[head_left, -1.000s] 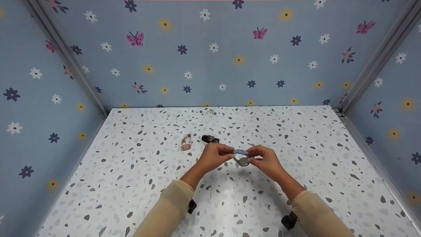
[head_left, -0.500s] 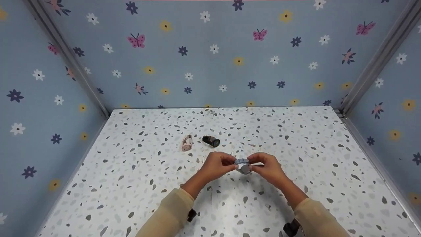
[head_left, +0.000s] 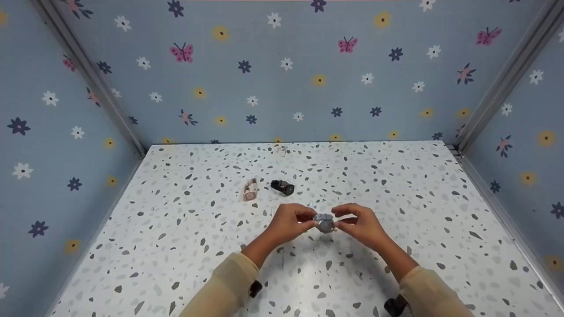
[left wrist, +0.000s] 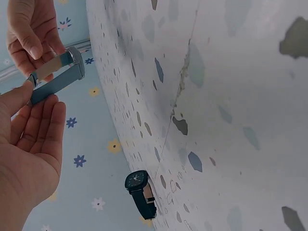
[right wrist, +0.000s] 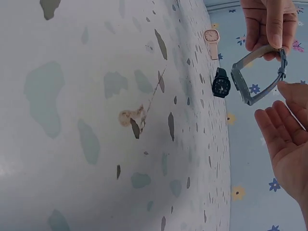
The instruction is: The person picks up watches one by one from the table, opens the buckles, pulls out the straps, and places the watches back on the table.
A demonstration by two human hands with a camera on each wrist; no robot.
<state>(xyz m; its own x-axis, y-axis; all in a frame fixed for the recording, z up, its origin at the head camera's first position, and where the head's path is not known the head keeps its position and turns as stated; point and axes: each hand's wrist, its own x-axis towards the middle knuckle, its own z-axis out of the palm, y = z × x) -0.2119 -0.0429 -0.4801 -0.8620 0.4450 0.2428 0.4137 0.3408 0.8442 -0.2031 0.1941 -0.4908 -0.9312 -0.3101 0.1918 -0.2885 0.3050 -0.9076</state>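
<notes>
- The left hand (head_left: 288, 223) is gripping a grey-blue watch (head_left: 326, 226), its thumb and fingers pinching the strap (left wrist: 57, 86) near the buckle end.
- The right hand (head_left: 362, 224) is holding a loosely open posture at the opposite side; its index fingertip is standing just apart from the strap, and its thumb tip is lying at the watch. Whether that thumb is pressing cannot be told.
- The grey-blue watch is hanging between the two hands, raised above the table (head_left: 396, 171); its strap is forming a loop with the case (right wrist: 239, 84) on the side opposite the buckle.
- A black watch (head_left: 282, 187) is resting on the table beyond the left hand, well apart from its fingers.
- A pink watch (head_left: 250, 190) is resting just left of the black watch in the head view, the two not touching.
- The person is wearing beige sleeves (head_left: 227, 281), with a dark device (head_left: 255, 289) showing at the left wrist and another dark device (head_left: 395, 305) at the right.
- Blue walls (head_left: 304, 94) printed with flowers and butterflies are enclosing the speckled white table at the back and both sides.
</notes>
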